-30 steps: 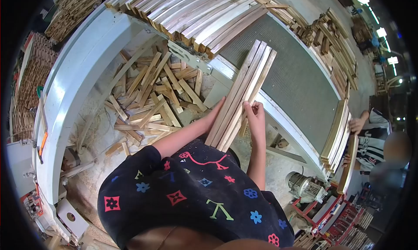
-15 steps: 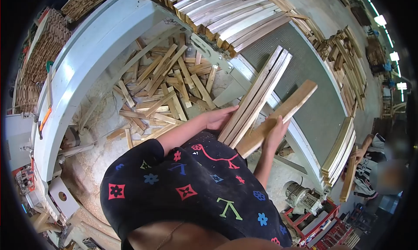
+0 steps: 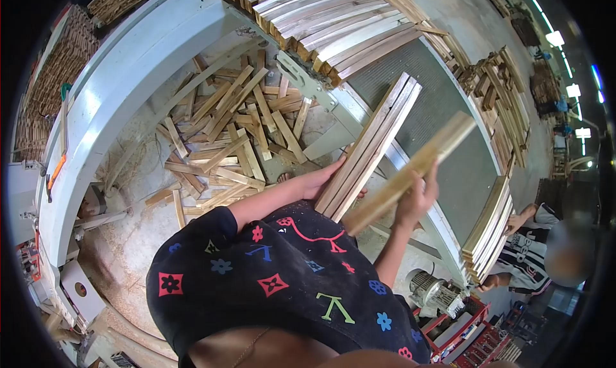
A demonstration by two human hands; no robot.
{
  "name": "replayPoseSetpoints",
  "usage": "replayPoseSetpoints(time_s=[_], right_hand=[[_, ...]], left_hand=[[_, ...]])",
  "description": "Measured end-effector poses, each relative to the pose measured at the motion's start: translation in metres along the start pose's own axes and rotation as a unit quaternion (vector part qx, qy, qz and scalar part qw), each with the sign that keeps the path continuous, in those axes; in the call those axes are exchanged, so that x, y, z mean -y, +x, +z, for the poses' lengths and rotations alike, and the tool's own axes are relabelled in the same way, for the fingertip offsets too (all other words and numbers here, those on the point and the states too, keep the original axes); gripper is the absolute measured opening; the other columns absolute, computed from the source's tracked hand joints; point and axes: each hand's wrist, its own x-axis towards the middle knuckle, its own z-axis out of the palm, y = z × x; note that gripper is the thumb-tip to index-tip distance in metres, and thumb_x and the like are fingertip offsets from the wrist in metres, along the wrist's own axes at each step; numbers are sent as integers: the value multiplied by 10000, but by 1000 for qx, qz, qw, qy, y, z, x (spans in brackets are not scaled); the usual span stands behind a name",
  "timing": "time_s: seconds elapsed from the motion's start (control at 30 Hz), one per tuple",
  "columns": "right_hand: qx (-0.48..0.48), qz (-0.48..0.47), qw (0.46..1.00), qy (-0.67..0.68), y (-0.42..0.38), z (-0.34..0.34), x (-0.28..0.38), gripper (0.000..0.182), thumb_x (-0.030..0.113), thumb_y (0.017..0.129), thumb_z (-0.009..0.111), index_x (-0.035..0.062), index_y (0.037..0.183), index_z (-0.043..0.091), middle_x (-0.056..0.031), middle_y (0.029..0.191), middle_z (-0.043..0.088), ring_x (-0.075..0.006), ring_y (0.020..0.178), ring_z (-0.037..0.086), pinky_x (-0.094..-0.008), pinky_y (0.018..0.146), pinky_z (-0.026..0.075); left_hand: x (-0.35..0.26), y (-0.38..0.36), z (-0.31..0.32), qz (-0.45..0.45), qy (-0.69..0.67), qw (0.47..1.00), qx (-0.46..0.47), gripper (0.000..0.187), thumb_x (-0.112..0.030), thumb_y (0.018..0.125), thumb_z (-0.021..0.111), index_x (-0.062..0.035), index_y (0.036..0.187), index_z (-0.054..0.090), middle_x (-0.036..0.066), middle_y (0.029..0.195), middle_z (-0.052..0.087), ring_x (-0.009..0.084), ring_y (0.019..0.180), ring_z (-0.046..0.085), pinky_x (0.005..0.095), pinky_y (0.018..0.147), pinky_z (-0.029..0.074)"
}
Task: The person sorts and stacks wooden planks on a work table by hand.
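My left hand (image 3: 325, 177) is closed around a pair of long wooden strips (image 3: 374, 141) lying side by side, their lower ends close to my shirt. In my right hand (image 3: 418, 200) is a single wooden strip (image 3: 420, 166), smeared a little by motion, tilted and apart from the pair. Both hands are in front of my body, near the frame edge of the green-grey conveyor bed (image 3: 443, 111). Beyond them, a row of wooden strips (image 3: 340, 31) lies packed side by side across the bed.
Loose wood pieces (image 3: 237, 127) are heaped on the floor to the left, beside a curved white machine frame (image 3: 128, 66). A stack of strips (image 3: 489, 223) sits at the bed's right end, near a co-worker (image 3: 529, 252). A motor (image 3: 436, 292) is below it.
My right hand has raised and turned its strip, away from the pair. The pair in my left hand has shifted slightly. The co-worker's strip is no longer seen apart from the stack.
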Motion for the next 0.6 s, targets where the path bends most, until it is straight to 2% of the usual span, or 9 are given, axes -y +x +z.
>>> replayPoseSetpoints(time_s=[0.03, 0.07, 0.1, 0.17, 0.23, 0.27, 0.4, 0.5, 0.6], right_hand=[[8, -15, 1000, 5, 1, 10, 6, 368, -100, 793, 619, 124, 1066, 724, -217, 1458, 462, -346, 1109, 636, -376, 829, 565], [65, 44, 995, 56, -1, 16, 14, 366, -112, 783, 622, 121, 1045, 728, -205, 1488, 428, -330, 1174, 612, -382, 881, 561], [113, 54, 988, 89, 3, 21, 16, 397, -78, 780, 653, 150, 1099, 719, -198, 1478, 444, -328, 1159, 620, -368, 870, 559], [153, 73, 981, 98, 1, 44, 9, 399, -54, 835, 636, 141, 1179, 689, -215, 1372, 550, -319, 1107, 650, -355, 836, 556], [113, 160, 964, 182, 8, 55, 18, 347, -16, 911, 596, 107, 1228, 660, -215, 1225, 646, -298, 1011, 684, -358, 804, 551], [86, 194, 953, 217, 8, 58, 18, 311, 67, 969, 570, 55, 1276, 617, -180, 1113, 698, -239, 916, 689, -342, 789, 540], [97, 248, 915, 302, 11, 61, 16, 445, 207, 968, 605, 4, 1358, 536, -114, 1041, 694, -142, 873, 619, -288, 776, 500], [163, 275, 907, 273, 13, 54, 23, 492, 276, 946, 625, -5, 1343, 551, -175, 1028, 688, -226, 951, 660, -347, 868, 510], [168, 299, 902, 263, 26, 46, 33, 543, 312, 939, 635, -20, 1357, 533, -188, 1005, 683, -232, 942, 656, -345, 860, 502]], left_hand=[[1, -1, 3, -3, -12, 999, -48, 752, -639, 968, 365, -74, 1463, 411, 141, 1397, 537, 231, 1258, 545, 402, 1060, 449], [2, -5, 5, -8, -24, 995, -93, 744, -628, 966, 393, -74, 1463, 411, 142, 1395, 538, 232, 1258, 545, 404, 1062, 447], [4, -7, 7, -15, -37, 990, -136, 737, -616, 964, 422, -74, 1463, 410, 143, 1394, 539, 234, 1259, 545, 406, 1065, 445], [5, -7, 5, -30, -42, 990, -130, 753, -612, 943, 483, -78, 1467, 405, 130, 1413, 521, 226, 1267, 533, 411, 1074, 431], [6, -8, 7, -36, -22, 990, -137, 779, -636, 928, 492, -81, 1468, 407, 119, 1432, 502, 217, 1281, 521, 406, 1077, 421], [5, -8, 8, -35, -21, 988, -147, 777, -637, 929, 488, -83, 1468, 408, 116, 1431, 504, 217, 1278, 523, 406, 1074, 423], [2, -11, 11, -37, -35, 986, -158, 770, -644, 936, 464, -92, 1470, 407, 113, 1428, 506, 222, 1265, 531, 413, 1059, 438], [2, -10, 11, -32, -38, 988, -149, 760, -640, 947, 444, -90, 1471, 406, 106, 1426, 509, 212, 1259, 537, 404, 1053, 446], [1, -8, 10, -20, -33, 990, -135, 755, -638, 955, 431, -88, 1472, 406, 101, 1428, 509, 205, 1258, 539, 399, 1051, 448]])
